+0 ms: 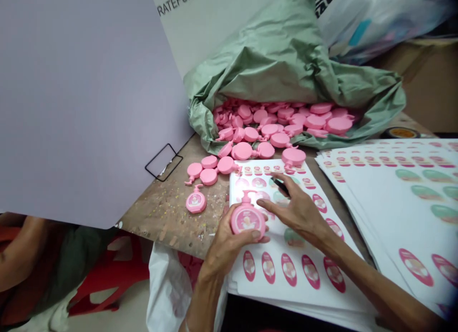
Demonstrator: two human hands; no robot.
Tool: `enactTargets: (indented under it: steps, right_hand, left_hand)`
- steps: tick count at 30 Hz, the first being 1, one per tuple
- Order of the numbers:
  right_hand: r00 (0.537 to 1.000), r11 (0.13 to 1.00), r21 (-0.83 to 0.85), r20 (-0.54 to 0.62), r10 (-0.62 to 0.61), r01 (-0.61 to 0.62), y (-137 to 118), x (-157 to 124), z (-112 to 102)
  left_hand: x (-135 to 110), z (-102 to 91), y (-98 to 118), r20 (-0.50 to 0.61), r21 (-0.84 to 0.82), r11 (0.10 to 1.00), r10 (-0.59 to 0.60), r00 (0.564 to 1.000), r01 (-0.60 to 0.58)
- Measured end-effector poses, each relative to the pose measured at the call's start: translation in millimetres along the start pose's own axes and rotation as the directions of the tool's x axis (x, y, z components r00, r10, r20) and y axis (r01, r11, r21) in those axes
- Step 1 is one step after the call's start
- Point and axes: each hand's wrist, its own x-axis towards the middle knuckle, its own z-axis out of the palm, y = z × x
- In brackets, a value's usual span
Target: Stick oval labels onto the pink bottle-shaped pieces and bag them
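Observation:
My left hand (224, 240) is closed around a pink round bottle (247, 218) with a pump top and a label on its face, held over a sticker sheet (286, 270). My right hand (299, 209) lies just right of the bottle with its fingers stretched toward it, a thin dark tool (280, 186) tucked between the fingers. The sheet carries rows of pink oval stickers. One labelled pink bottle (196, 201) lies on the worn wooden table (168, 210) to the left.
A green plastic bag (286, 60) at the back spills several pink bottles (279, 127) onto the table. A stack of sticker sheets (397, 189) lies right. A large grey board (78, 98) covers the left. Another person's arm (17, 255) and a red stool (107, 274) show lower left.

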Motion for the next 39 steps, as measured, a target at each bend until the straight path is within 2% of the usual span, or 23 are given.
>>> enactTargets:
  steps: [2,3,5,7,11,13,15,17,18,19,20,21,22,23,24,25,26,28,29,30,32,34,39]
  right_hand:
    - [1.000,0.998,-0.055,-0.009,0.005,-0.005,10,17,-3]
    - [1.000,0.996,-0.091,0.007,-0.016,0.016,12,27,-3]
    - [0.996,0.982,-0.170,0.061,-0.071,0.081,9,48,4]
    - [0.991,0.959,-0.262,0.107,-0.080,0.106,-1,69,21]
    - [0.986,0.933,-0.357,0.166,0.017,0.044,-18,103,63]
    - [0.974,0.944,-0.322,0.225,-0.004,0.078,-19,112,69]
    - [0.958,0.952,-0.277,0.283,-0.051,0.132,-18,113,59]
    - [0.921,0.953,-0.206,0.366,-0.136,0.222,-22,105,34]
    - [0.886,0.949,-0.157,0.424,-0.186,0.275,-27,98,19]
    - [0.813,0.929,-0.064,0.509,-0.284,0.364,-33,91,2]
    - [0.730,0.909,0.012,0.592,-0.342,0.416,-40,83,-14]
    - [0.649,0.891,0.074,0.659,-0.380,0.447,-47,76,-28]
    - [0.581,0.879,0.121,0.708,-0.401,0.460,-53,70,-40]
    - [0.542,0.878,0.147,0.737,-0.405,0.456,-56,64,-49]
    - [0.544,0.884,0.153,0.737,-0.400,0.443,-56,58,-54]
    - [0.592,0.897,0.139,0.707,-0.387,0.420,-52,53,-57]
    - [0.675,0.916,0.103,0.645,-0.358,0.388,-44,47,-56]
    - [0.854,0.957,-0.012,0.455,-0.251,0.288,-21,34,-48]
    - [0.915,0.970,-0.075,0.355,-0.190,0.231,-8,26,-42]
    - [0.946,0.973,-0.134,0.292,-0.144,0.189,5,17,-34]
    - [0.964,0.957,-0.217,0.223,-0.145,0.194,27,-1,-20]
    - [0.957,0.919,-0.288,0.188,-0.222,0.269,41,-14,-9]
    - [0.925,0.837,-0.395,0.114,-0.363,0.378,50,-24,3]
  left_hand:
    - [-2,-20.3,-2,-0.154,0.122,0.992,0.036,0.987,-0.017]
    - [-2,-32.0,-3,-0.261,0.250,0.968,0.097,0.960,-0.030]
    - [3,-54.4,-3,-0.430,0.539,0.842,0.277,0.859,-0.002]
    - [9,-71.1,-4,-0.477,0.732,0.676,0.413,0.776,0.090]
    - [17,-82.4,-4,-0.407,0.895,0.405,0.569,0.715,0.188]
    - [16,-81.3,-2,-0.311,0.946,0.295,0.706,0.636,0.134]
    - [14,-77.7,5,-0.220,0.971,0.236,0.808,0.547,0.041]
    - [13,-71.1,19,-0.169,0.967,0.242,0.839,0.517,-0.075]
    - [14,-66.5,26,-0.157,0.949,0.280,0.821,0.549,-0.147]
    - [15,-61.1,34,-0.144,0.911,0.349,0.769,0.623,-0.220]
    - [16,-55.0,41,-0.118,0.847,0.453,0.670,0.733,-0.279]
    - [17,-48.5,45,-0.065,0.760,0.579,0.518,0.853,-0.294]
    - [19,-41.9,48,0.013,0.662,0.705,0.329,0.944,-0.255]
    - [20,-35.7,48,0.094,0.566,0.805,0.150,0.984,-0.177]
    - [20,-30.2,46,0.151,0.480,0.873,0.017,0.988,-0.089]
    - [21,-25.6,42,0.162,0.394,0.919,-0.053,0.985,-0.015]
    - [21,-22.0,36,0.128,0.302,0.953,-0.068,0.989,0.027]
    - [23,-16.9,21,-0.023,0.126,0.992,-0.004,1.000,0.007]
    - [24,-14.7,14,-0.099,0.062,0.998,0.034,0.994,-0.028]
    - [25,-12.4,8,-0.155,0.014,0.998,0.058,0.986,-0.057]
    - [29,-6.5,-3,-0.214,-0.042,0.996,0.071,0.974,-0.081]
    - [33,0.0,-11,-0.243,-0.059,0.995,0.059,0.968,-0.075]
    - [44,6.9,-27,-0.289,-0.015,0.994,0.100,0.952,-0.109]
